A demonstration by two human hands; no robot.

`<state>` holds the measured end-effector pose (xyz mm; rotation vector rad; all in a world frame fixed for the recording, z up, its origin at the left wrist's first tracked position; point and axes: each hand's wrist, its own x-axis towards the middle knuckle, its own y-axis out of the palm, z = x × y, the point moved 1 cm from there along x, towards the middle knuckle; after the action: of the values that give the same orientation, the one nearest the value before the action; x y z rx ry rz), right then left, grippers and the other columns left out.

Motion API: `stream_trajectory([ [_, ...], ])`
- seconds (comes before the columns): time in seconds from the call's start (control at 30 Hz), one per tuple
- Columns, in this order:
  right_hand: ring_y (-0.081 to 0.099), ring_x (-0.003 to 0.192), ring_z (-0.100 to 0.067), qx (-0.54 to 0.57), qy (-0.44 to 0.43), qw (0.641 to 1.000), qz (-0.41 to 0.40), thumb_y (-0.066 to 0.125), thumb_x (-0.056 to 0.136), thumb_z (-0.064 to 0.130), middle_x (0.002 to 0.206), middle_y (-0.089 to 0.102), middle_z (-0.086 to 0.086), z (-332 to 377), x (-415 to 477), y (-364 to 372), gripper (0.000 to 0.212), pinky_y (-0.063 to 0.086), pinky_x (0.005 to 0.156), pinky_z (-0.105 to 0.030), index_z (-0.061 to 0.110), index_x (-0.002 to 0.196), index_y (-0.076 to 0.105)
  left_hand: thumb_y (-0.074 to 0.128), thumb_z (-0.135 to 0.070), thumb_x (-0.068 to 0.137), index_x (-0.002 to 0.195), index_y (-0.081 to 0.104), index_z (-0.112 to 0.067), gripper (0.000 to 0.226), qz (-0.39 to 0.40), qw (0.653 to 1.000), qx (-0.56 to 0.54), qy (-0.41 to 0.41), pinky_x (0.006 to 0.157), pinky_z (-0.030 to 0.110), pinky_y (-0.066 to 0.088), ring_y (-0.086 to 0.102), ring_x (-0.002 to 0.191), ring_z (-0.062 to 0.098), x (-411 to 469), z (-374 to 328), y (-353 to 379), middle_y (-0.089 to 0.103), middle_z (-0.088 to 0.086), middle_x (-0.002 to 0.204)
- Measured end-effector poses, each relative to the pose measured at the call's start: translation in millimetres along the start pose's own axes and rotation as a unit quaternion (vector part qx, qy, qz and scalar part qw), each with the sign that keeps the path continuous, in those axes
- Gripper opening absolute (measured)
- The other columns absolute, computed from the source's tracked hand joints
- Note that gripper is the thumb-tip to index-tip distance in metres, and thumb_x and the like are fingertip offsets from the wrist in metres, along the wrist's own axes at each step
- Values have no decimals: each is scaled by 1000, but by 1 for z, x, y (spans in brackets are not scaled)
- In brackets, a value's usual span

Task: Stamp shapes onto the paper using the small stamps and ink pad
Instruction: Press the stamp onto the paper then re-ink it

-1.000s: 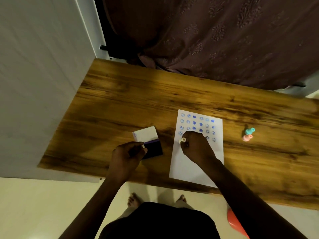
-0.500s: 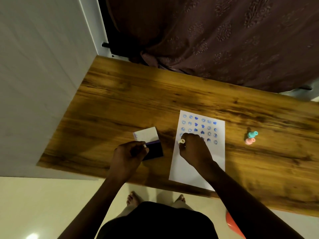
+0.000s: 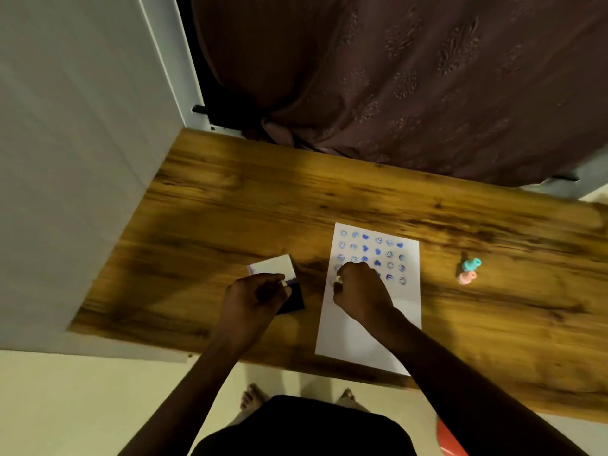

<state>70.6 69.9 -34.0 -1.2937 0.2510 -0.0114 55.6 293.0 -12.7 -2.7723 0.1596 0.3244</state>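
A white sheet of paper [image 3: 368, 337] lies on the wooden table [image 3: 230, 209], its far half covered with rows of blue smiley and heart prints. My right hand [image 3: 360, 291] is closed around a small pale stamp [image 3: 339, 278] at the paper's left edge, beside the lowest row of prints. My left hand [image 3: 251, 299] rests on the open ink pad [image 3: 292, 299], pinching its near edge; the pad's white lid [image 3: 274, 266] stands flipped up behind it. A teal stamp [image 3: 471, 264] and a pink stamp [image 3: 466, 278] lie on the table to the right of the paper.
A grey wall panel [image 3: 65, 159] borders the table on the left. A brown patterned curtain [image 3: 411, 77] hangs behind the far edge. My bare feet [image 3: 253, 394] show on the pale floor below the near edge. Something red-orange [image 3: 449, 439] sits at lower right.
My right hand with the stamp has shifted slightly left along the lowest printed row to the paper's left edge. My left hand stays on the ink pad.
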Motion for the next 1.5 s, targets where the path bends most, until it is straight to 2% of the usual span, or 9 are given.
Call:
stream_trajectory([
  [0.2, 71, 94, -22, 56, -7, 998, 3, 72, 87, 36, 103, 76, -5, -19, 10, -11, 26, 49, 76, -23, 15, 102, 74, 80, -23, 85, 117, 74, -17, 33, 6, 1000, 8, 12, 92, 40, 62, 72, 107, 18, -5, -3, 1, 75, 5, 117],
  [0.33, 71, 86, -13, 179, 17, 983, -37, 77, 84, 39, 97, 77, 1, -31, 5, -45, 27, 43, 71, -13, 15, 97, 78, 82, -20, 83, 114, 75, -18, 32, 14, 1000, 2, 15, 90, 36, 62, 73, 97, 10, -6, -9, 9, 76, -4, 103],
  [0.43, 74, 76, -15, 366, 68, 928, -3, 80, 84, 34, 92, 78, 2, -34, -12, -62, 24, 60, 72, -26, 14, 96, 77, 84, -12, 80, 106, 77, -22, 29, 29, 999, -36, 10, 88, 34, 63, 75, 92, 9, -7, -17, 21, 78, -8, 97],
  [0.57, 73, 86, -29, 568, 72, 817, 67, 78, 86, 20, 94, 77, -13, -37, -43, -65, 22, 62, 78, -36, 9, 104, 75, 83, -7, 79, 90, 77, -45, 40, 67, 994, -87, 27, 87, 41, 62, 76, 96, 14, -11, -29, 40, 80, -12, 96],
  [0.67, 72, 86, -29, 609, 50, 786, 91, 75, 88, 16, 99, 75, -16, -39, -56, -62, 23, 59, 77, -35, 8, 109, 73, 84, -15, 79, 104, 79, -33, 32, 83, 992, -65, 63, 89, 40, 62, 76, 100, 11, -12, -38, 51, 80, -7, 105],
  [0.77, 72, 85, -27, 615, 32, 782, 97, 73, 90, 12, 99, 76, -14, -40, -62, -63, 18, 60, 78, -35, 10, 108, 74, 83, -13, 80, 115, 77, -19, 35, 101, 991, -66, 65, 90, 35, 62, 75, 103, 9, -11, -44, 60, 79, -5, 110],
  [1.0, 72, 93, -32, 587, 10, 803, 97, 72, 90, 10, 101, 76, -11, -49, -63, -67, 20, 62, 85, -40, 8, 110, 74, 81, -9, 81, 114, 78, -21, 35, 117, 987, -71, 85, 81, 15, 58, 73, 107, 4, -10, -49, 73, 78, -13, 111],
  [1.13, 73, 94, -29, 567, 8, 817, 108, 73, 90, 14, 101, 76, -7, -56, -62, -68, 20, 62, 85, -40, 11, 109, 74, 81, -11, 81, 111, 79, -24, 33, 126, 985, -64, 101, 86, 19, 59, 72, 108, 3, -11, -54, 76, 78, -16, 109],
  [1.5, 74, 80, -18, 514, -16, 846, 144, 74, 91, 20, 92, 78, -5, -79, -63, -84, 16, 60, 71, -26, 13, 105, 76, 79, -10, 81, 114, 75, -29, 39, 167, 973, -57, 147, 83, 7, 52, 66, 112, -10, -16, -67, 93, 70, -39, 109],
])
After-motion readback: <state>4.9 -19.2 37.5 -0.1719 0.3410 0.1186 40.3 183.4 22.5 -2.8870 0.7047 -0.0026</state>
